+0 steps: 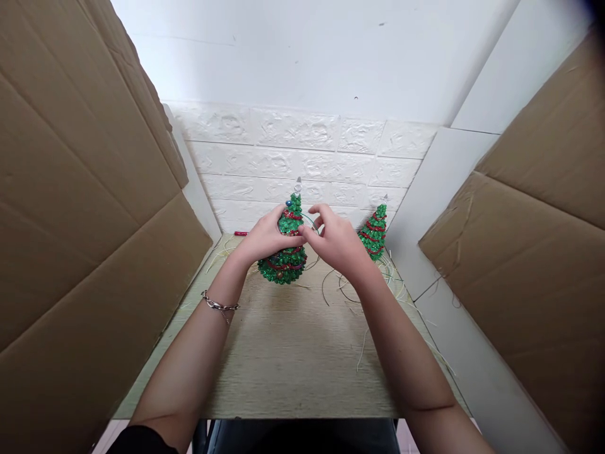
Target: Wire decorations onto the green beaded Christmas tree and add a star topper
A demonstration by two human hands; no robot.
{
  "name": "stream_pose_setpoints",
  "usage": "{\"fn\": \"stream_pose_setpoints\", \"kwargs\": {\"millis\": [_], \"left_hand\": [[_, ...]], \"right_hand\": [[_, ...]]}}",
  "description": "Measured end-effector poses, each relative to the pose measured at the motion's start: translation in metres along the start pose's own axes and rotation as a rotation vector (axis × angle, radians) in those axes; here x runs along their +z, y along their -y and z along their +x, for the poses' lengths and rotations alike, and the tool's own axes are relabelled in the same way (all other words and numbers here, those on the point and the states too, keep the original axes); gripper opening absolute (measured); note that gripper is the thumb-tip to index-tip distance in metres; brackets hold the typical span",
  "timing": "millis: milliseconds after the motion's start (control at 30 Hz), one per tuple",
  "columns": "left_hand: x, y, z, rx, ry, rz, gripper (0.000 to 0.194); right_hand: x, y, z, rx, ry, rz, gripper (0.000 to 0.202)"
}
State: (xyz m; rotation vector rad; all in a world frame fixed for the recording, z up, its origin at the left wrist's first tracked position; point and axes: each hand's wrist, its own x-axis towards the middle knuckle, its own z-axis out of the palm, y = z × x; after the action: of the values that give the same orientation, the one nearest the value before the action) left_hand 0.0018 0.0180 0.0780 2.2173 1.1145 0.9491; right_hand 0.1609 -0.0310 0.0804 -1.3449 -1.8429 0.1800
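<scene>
A green beaded Christmas tree [282, 273] with red garlands, small coloured beads and a clear tip stands upright on the table. My left hand [269, 238] is wrapped round its middle from the left, thumb across the front. At the tree's right side is my right hand [333, 239], its thumb and forefinger curled near the branches. A thin dark green cord [309, 219] loops beside these fingers and seems to run between them and the tree. Whether the fingertips pinch the cord or a bead is too small to tell.
A second beaded tree [375, 232] stands at the back right, with loose pale and dark cords [392, 277] around it. A small red object [241, 233] lies at the back left. Cardboard panels [155, 252] flank the wooden table [302, 359], and a white brick-patterned wall [302, 154] closes the back.
</scene>
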Motion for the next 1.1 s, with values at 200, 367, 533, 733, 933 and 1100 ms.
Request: {"fn": "stream_pose_setpoints", "kwargs": {"millis": [200,367,533,733,933,1100], "left_hand": [[-0.003,0.005,0.002,-0.047,-0.11,0.037,0.05],[-0.004,0.004,0.001,-0.035,-0.092,0.046,0.052],[-0.002,-0.001,0.0,-0.02,-0.05,0.064,0.057],[0.003,-0.002,0.0,-0.005,-0.012,0.09,0.057],[0.007,-0.006,-0.002,0.025,0.009,0.095,0.052],[0.002,-0.004,0.0,-0.014,-0.061,0.055,0.053]], "right_hand": [[-0.012,-0.004,-0.001,0.012,0.161,-0.071,0.017],[-0.014,-0.012,0.003,-0.025,0.054,-0.036,0.019],[-0.016,-0.012,0.003,-0.002,-0.136,-0.072,0.017],[-0.014,-0.004,0.004,-0.101,-0.165,-0.188,0.012],[-0.001,0.0,0.004,-0.154,-0.11,-0.19,0.011],[-0.009,-0.005,0.0,-0.037,0.036,-0.081,0.024]]}}
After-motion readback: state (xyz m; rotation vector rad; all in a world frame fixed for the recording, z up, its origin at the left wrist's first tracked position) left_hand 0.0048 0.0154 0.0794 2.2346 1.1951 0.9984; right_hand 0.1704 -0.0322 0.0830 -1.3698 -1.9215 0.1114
